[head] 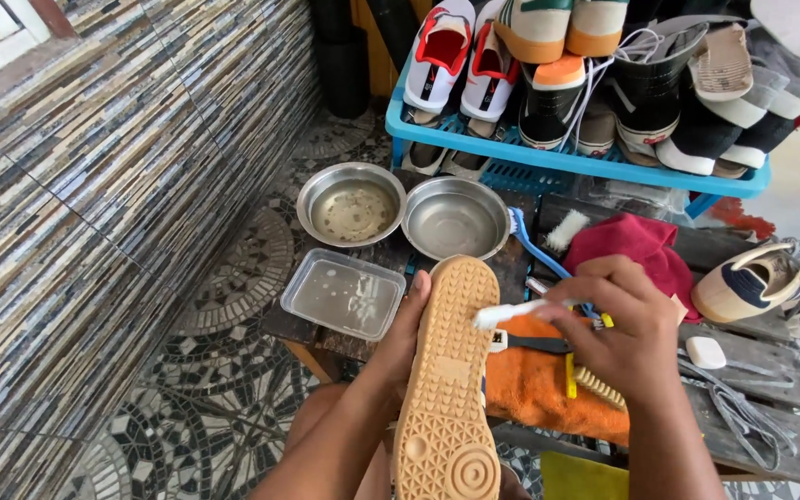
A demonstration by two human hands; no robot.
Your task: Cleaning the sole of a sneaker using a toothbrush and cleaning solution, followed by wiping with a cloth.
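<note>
Head view: left hand [398, 344] fingers clamped on upturned shoe [448, 370], sole's long axis running away from the person; right hand [624, 326] fingers pinch a white toothbrush [511, 313], bristles touching the sole's right edge.

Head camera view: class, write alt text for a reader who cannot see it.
A left hand holds a shoe sole-up while the right hand presses a small white brush to its tan sole. Behind stand two metal bowls, a plastic tub and a blue shoe rack.

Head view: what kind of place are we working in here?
Likely a small shoe-cleaning spot: a blue rack of shoes, two metal bowls, and a shoe held sole-up while the right hand brushes it.
</note>
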